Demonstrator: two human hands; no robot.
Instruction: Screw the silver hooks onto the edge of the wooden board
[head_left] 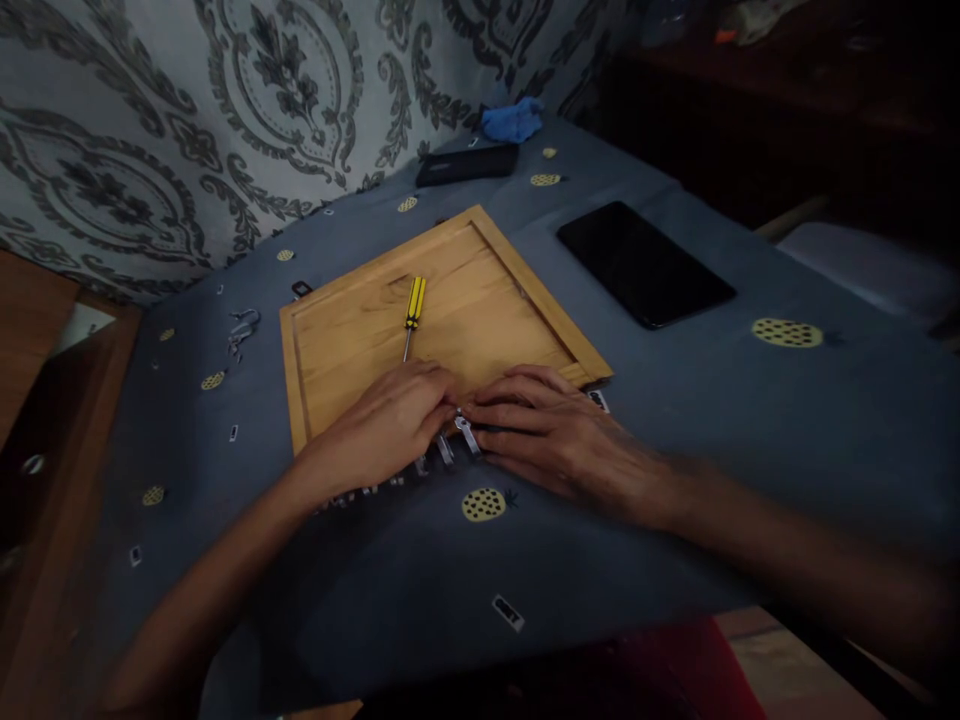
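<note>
A framed wooden board (352, 350) lies at a tilt on the table, with a row of small metal hooks (445, 452) along its near edge. At the right end of that row, one metal hook (468, 436) sits between my two hands. My left hand (390, 420) is closed over the edge, its thumb and fingers pinched beside the hook's top; what they pinch is hidden. From the other side my right hand (559, 430) grips the hook with its fingertips, fingers close together. A screwdriver (415, 303) with a yellow and black handle rests on the board, its shaft pointing towards my left hand.
Right of the board lies a black tablet or large phone (645, 264). A dark case (467, 165) and a crumpled blue cloth (513, 120) are at the back by the patterned curtain (289, 80). Loose small metal pieces (241, 330) lie on the tablecloth (360, 610) at left.
</note>
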